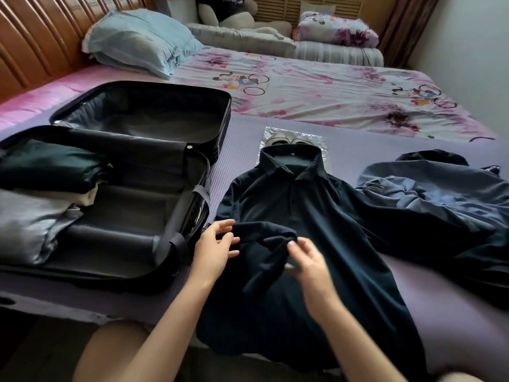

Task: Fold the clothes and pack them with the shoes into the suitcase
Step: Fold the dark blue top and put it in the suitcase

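Purple mat (358, 150) over the bed. My left hand (214, 245) is open, fingers spread against the turned-in sleeve of the navy polo shirt (316, 216). My right hand (309, 261), blurred, pinches that sleeve's cloth. Shoes (286, 140) in clear plastic sit mostly hidden behind the collar. The open suitcase (132, 216) lies just left, its folded clothes (41, 172) cut off by the frame. The plush toy's (228, 12) print is unreadable.

We've got the lilac-covered bed (358, 150) with an open suitcase (137, 86) on the left and a dark polo shirt (316, 216) spread near centre. Bagged shoes (292, 139) sit just beyond its collar, and blue clothes (440, 194) are heaped on the right. At the far left lies a pillow (140, 40).
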Motion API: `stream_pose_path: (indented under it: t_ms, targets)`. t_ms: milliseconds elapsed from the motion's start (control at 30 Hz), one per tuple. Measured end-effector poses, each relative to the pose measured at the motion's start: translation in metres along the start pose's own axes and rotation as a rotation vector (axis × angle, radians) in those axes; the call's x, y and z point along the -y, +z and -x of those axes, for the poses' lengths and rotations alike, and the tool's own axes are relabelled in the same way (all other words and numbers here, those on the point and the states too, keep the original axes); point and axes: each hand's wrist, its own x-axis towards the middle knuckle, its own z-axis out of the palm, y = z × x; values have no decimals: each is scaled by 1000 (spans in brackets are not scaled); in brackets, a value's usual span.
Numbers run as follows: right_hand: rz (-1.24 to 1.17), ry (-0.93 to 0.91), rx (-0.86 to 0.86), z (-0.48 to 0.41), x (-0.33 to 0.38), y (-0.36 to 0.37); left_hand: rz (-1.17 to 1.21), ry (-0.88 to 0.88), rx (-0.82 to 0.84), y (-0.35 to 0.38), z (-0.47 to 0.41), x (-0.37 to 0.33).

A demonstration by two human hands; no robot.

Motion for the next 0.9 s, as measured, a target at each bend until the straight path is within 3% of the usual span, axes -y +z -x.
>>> stream_pose_path:
  t_ms: [133, 233, 400, 633, 800, 900]
  targets:
    - [439, -11, -197, -67, 16, -70, -413, 200, -51, 2, -16, 16]
    - [809, 90, -230, -98, -3, -100, -666, 344, -15, 3, -34, 25]
    - [1009, 23, -196, -94, -20, -98, -891, 520, 76, 6, -83, 22]
    - [939, 55, -219, -94, -40, -102, -1313, 404, 418, 13, -140, 2]
    - [331, -15, -178, -112, -3, -109, -958, 460, 177, 2, -165, -15]
    - [350, 41, -30, -136, 39, -121, -968, 401, 146, 1, -189, -34]
